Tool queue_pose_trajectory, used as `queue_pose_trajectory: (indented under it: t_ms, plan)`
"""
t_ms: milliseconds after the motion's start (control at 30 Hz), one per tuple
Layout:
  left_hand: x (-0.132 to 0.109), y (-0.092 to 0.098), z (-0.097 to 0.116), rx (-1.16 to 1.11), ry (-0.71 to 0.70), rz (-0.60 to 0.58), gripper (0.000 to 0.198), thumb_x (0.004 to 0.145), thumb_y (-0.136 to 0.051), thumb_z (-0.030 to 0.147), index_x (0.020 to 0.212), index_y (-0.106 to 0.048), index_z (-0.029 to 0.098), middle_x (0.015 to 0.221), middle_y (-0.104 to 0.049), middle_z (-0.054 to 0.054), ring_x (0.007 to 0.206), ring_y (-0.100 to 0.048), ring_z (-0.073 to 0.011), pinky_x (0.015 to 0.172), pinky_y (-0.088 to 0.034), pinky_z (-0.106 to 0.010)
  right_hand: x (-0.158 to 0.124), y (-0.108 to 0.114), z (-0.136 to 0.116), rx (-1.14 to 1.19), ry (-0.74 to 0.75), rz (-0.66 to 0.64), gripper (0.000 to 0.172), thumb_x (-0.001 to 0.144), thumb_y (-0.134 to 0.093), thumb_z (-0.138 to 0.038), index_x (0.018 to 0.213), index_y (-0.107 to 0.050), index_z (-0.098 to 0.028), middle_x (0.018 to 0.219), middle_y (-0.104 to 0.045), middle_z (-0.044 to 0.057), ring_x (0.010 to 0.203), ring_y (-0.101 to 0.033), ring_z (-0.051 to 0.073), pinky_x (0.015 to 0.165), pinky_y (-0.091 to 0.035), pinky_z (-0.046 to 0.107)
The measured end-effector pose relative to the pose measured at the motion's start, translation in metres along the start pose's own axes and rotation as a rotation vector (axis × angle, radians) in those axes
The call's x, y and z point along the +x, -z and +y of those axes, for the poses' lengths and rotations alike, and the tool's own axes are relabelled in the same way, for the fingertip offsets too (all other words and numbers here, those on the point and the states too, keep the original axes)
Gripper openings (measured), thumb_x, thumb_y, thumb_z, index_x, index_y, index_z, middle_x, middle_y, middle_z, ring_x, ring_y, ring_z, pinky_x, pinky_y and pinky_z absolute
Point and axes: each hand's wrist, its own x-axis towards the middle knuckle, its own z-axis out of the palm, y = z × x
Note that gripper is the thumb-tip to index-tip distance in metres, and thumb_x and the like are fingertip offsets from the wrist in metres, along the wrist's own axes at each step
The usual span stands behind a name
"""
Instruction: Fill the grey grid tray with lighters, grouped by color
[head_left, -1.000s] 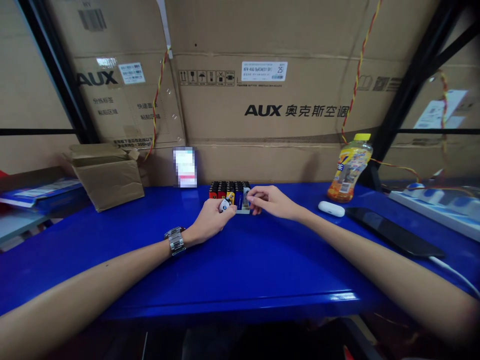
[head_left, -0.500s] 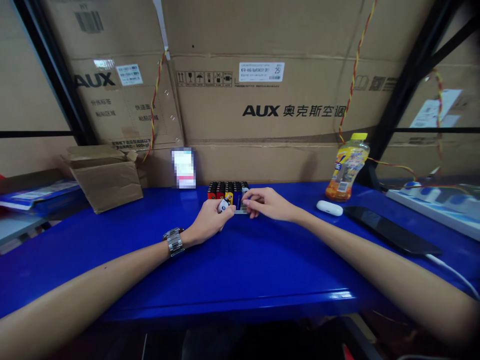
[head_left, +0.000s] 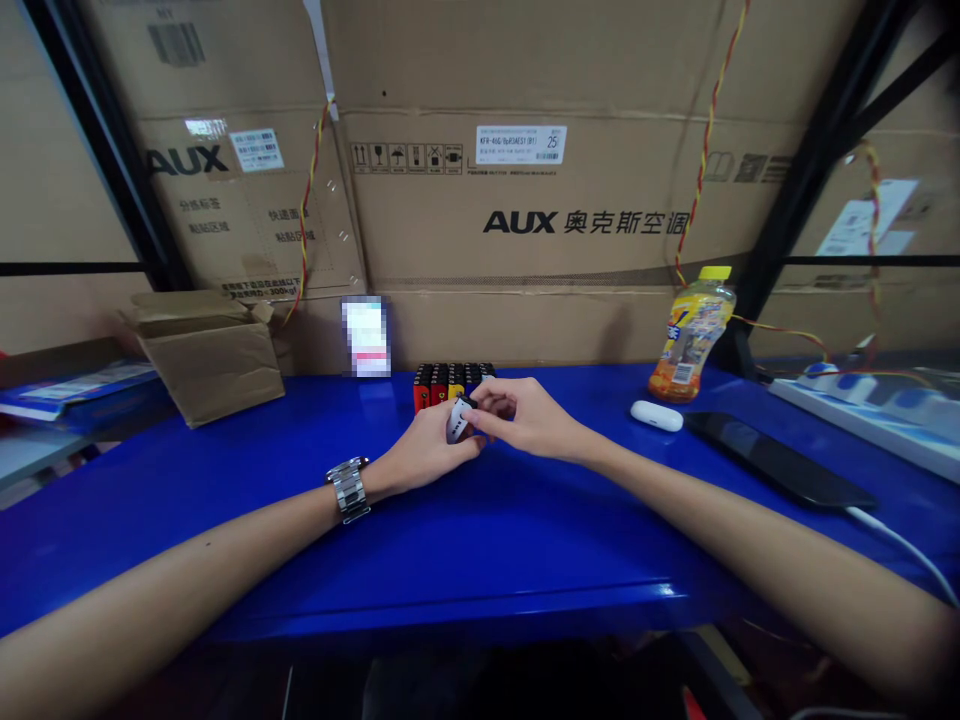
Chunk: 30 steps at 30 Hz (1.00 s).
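Observation:
A pack of coloured lighters (head_left: 442,380) stands in a small tray at the back middle of the blue table (head_left: 480,520). Just in front of it my left hand (head_left: 427,450), with a metal watch on the wrist, is closed round a small white lighter (head_left: 457,420). My right hand (head_left: 525,415) meets it from the right, its thumb and fingers pinching the top of the same lighter. Both hands hover close to the table surface, touching each other.
An open cardboard box (head_left: 206,355) sits at the left, with large AUX cartons (head_left: 525,200) stacked behind. At the right are a yellow drink bottle (head_left: 694,335), a white earbud case (head_left: 657,415), a dark phone (head_left: 780,462) on a cable and a power strip (head_left: 877,405).
My right hand left the lighter tray and came over to my left hand. The white lighter now stands upright between both hands.

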Motion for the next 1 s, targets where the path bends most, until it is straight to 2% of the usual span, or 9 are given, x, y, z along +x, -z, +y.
queue_pose_trajectory:
  t_ms: [133,200,267,367,567,733,867,1000]
  plan:
    - [-0.001,0.0,-0.002,-0.068,0.019,0.015,0.029,0.076,-0.062,0.029,0.096,-0.042,0.019,0.084,-0.053,0.0,0.068,-0.048,-0.0128,0.059,-0.038,-0.028,0.004,0.014,0.004,0.05,-0.044,0.073,0.024,0.081,-0.059,-0.04,0.086,-0.058,-0.016,0.069,-0.061,0.002,0.058,-0.057,0.011,0.053,-0.045,0.026]
    - [-0.001,0.0,-0.005,-0.144,0.002,0.04,0.029,0.077,-0.059,0.025,0.097,-0.038,0.02,0.087,-0.051,-0.001,0.071,-0.049,-0.0129,0.063,-0.04,-0.029,0.005,0.028,0.011,0.072,-0.069,0.158,0.028,0.08,-0.06,-0.042,0.088,-0.058,-0.015,0.07,-0.06,0.003,0.055,-0.056,0.011,0.048,-0.042,0.026]
    - [0.0,-0.001,-0.008,-0.172,-0.014,0.09,0.026,0.077,-0.057,0.021,0.091,-0.036,0.021,0.078,-0.046,0.002,0.067,-0.045,-0.0118,0.063,-0.039,-0.029,0.005,0.042,0.02,0.06,-0.079,0.218,0.032,0.079,-0.061,-0.045,0.089,-0.058,-0.015,0.071,-0.061,0.004,0.054,-0.057,0.012,0.047,-0.043,0.027]
    - [0.001,-0.002,-0.01,-0.18,-0.004,0.139,0.025,0.076,-0.055,0.017,0.085,-0.032,0.022,0.065,-0.037,0.007,0.058,-0.038,-0.0103,0.059,-0.034,-0.027,0.004,0.052,0.034,0.036,-0.103,0.213,0.031,0.078,-0.063,-0.044,0.087,-0.057,-0.015,0.07,-0.062,0.004,0.054,-0.058,0.012,0.047,-0.046,0.027]
    - [0.002,-0.001,-0.005,-0.162,-0.003,0.153,0.022,0.074,-0.053,0.013,0.081,-0.033,0.021,0.064,-0.037,0.007,0.054,-0.035,-0.0092,0.055,-0.031,-0.025,0.009,0.035,0.055,-0.076,-0.135,0.173,0.019,0.08,-0.06,-0.035,0.083,-0.056,-0.017,0.069,-0.063,0.005,0.056,-0.062,0.014,0.05,-0.049,0.029]
    - [0.0,-0.002,-0.004,-0.153,-0.007,0.187,0.021,0.075,-0.052,0.013,0.082,-0.035,0.021,0.064,-0.037,0.007,0.054,-0.035,-0.0094,0.054,-0.031,-0.025,0.009,0.027,0.056,-0.073,-0.095,0.179,0.025,0.082,-0.057,-0.032,0.103,-0.05,-0.02,0.072,-0.063,0.001,0.058,-0.063,0.014,0.051,-0.05,0.027]
    - [0.0,-0.001,-0.001,-0.11,-0.047,0.341,0.018,0.078,-0.052,0.017,0.081,-0.035,0.021,0.064,-0.038,0.006,0.054,-0.037,-0.0105,0.053,-0.032,-0.026,0.006,0.028,0.052,-0.182,-0.055,0.146,0.025,0.085,-0.053,-0.032,0.107,-0.052,-0.02,0.072,-0.062,0.0,0.055,-0.061,0.012,0.056,-0.049,0.028]
    - [0.005,0.009,-0.002,-0.017,-0.101,0.627,0.013,0.081,-0.05,0.02,0.085,-0.038,0.021,0.07,-0.039,0.003,0.06,-0.04,-0.0127,0.057,-0.035,-0.027,0.005,0.032,0.05,-0.276,-0.027,0.133,0.023,0.087,-0.05,-0.033,0.103,-0.058,-0.019,0.072,-0.062,0.001,0.055,-0.059,0.011,0.059,-0.049,0.03]
